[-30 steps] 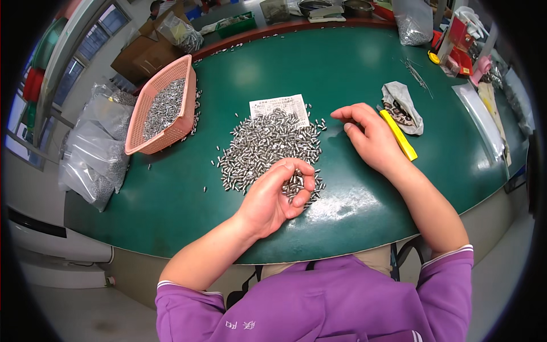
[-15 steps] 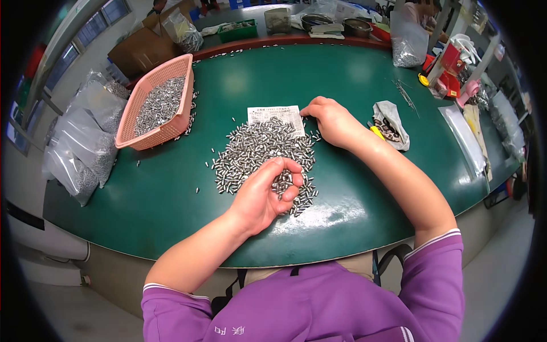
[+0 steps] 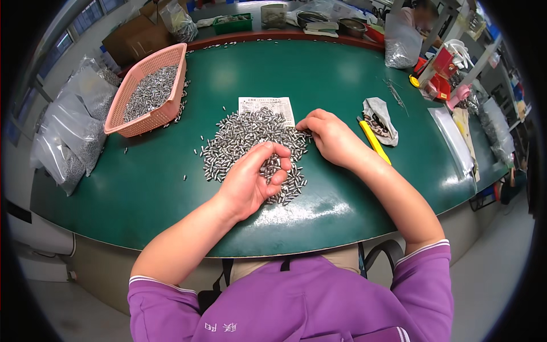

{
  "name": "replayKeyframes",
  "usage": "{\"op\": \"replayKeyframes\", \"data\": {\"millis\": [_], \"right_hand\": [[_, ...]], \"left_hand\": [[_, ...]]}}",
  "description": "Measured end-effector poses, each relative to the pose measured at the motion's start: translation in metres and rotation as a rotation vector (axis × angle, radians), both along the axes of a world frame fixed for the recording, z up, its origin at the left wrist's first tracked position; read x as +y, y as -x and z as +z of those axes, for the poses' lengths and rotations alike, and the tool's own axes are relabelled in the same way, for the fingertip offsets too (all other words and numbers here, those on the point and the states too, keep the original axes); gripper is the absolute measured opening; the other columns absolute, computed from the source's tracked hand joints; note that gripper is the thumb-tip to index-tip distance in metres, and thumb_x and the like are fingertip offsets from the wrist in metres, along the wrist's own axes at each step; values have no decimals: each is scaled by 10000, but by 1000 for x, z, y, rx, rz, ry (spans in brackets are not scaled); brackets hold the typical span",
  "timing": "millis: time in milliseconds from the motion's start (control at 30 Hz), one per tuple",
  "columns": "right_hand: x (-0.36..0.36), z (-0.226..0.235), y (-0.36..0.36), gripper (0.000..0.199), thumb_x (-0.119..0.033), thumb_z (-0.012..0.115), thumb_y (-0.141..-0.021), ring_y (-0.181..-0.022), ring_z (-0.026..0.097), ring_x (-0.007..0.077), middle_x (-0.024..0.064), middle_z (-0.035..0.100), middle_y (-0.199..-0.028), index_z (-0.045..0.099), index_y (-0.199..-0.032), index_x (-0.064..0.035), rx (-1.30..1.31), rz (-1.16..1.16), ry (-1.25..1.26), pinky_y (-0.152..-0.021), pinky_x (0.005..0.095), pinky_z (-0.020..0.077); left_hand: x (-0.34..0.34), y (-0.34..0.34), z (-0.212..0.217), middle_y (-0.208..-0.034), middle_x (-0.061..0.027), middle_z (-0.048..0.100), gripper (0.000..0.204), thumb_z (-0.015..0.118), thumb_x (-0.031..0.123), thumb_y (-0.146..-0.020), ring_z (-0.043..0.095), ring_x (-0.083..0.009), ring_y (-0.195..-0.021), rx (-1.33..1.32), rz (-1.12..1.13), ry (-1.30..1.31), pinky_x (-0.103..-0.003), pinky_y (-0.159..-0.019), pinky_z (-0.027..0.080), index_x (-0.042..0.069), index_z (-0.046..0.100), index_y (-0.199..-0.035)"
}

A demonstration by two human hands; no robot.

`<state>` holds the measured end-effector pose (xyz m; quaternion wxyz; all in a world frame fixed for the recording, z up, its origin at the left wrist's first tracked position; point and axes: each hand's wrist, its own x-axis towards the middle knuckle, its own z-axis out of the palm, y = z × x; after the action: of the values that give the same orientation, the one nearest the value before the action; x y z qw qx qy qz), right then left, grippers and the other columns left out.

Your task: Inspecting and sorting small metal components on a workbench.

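A heap of small shiny metal pins [image 3: 228, 151] lies on the green table in front of me. My left hand [image 3: 253, 176] is cupped over the near part of the heap, its fingers curled round several pins that show in the palm. At the heap's right edge, my right hand [image 3: 327, 137] has its fingertips drawn together, close to a few pins; what they pinch, if anything, is hidden. A printed paper sheet [image 3: 263, 104] lies under the far side of the heap.
A pink basket [image 3: 181, 68] of pins stands at the left, beside clear bags [image 3: 85, 122] of metal parts. Right of my forearm lie a yellow-handled cutter [image 3: 374, 141] and a grey cloth-like pouch [image 3: 386, 117]. A person [image 3: 420, 17] sits far right.
My right fingertips have come nearer to me, from beside the sheet down to the heap's edge. More of the yellow cutter shows. My left hand stays cupped; the whole view has shifted slightly.
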<state>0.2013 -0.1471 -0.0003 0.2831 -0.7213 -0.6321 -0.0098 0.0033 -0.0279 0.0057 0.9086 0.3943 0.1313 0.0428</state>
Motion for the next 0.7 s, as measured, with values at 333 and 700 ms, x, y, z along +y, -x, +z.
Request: {"op": "replayKeyframes", "data": {"millis": [333,700], "right_hand": [[-15,-6,29,280,34,555,-796,-992,568,355,150,593,-1021,647,-1050,-37,92,-69,-54,-874,415,475],[-8,16,-1,267,0,568,-844,-989,625,293,143,637,-1052,646,-1096,-32,113,-156,47,-876,356,494]], "left_hand": [[-1,0,2,-903,-45,547,250,405,271,-1005,486,-79,-666,-11,13,-18,-199,-530,426,63,537,-1047],[-1,-1,1,-897,-42,542,244,411,266,-1005,483,-85,-671,-14,19,19,-200,-533,427,60,532,-1055]]}}
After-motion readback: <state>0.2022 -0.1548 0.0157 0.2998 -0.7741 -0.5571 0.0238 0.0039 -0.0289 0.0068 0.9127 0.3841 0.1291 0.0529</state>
